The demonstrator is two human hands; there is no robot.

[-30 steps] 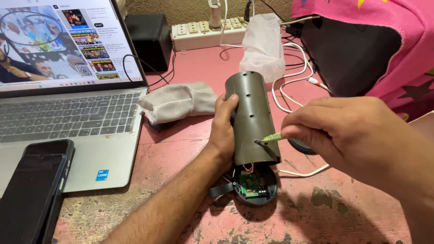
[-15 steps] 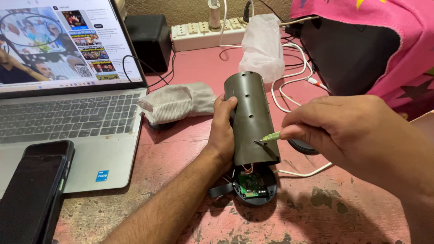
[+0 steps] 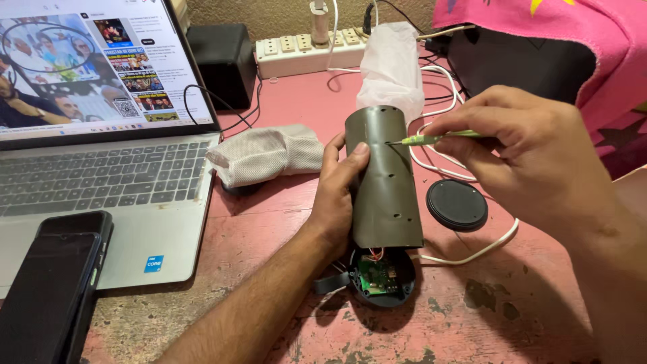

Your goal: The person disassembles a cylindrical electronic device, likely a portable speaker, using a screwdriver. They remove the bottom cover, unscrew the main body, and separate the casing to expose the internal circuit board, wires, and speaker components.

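While left hand (image 3: 337,195) fingers clasp smooth cylinder (image 3: 384,182) — right hand (image 3: 532,148) fingers pinch thin screwdriver (image 3: 431,139).

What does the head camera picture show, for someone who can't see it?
A left hand holds a dark cylinder on a pink table while the right hand pokes a thin green tool into it. A laptop and phone sit left.

Lighting even, moderately bright, diffuse; source appears overhead and slightly far. Soft shadows fall near and below the dark olive cylindrical plastic housing (image 3: 384,178) and under the right hand (image 3: 532,152). The glowing open laptop screen (image 3: 94,64), far left, shows no washout. Focus sharp throughout; no motion blur. Slight wide-angle stretching at edges.
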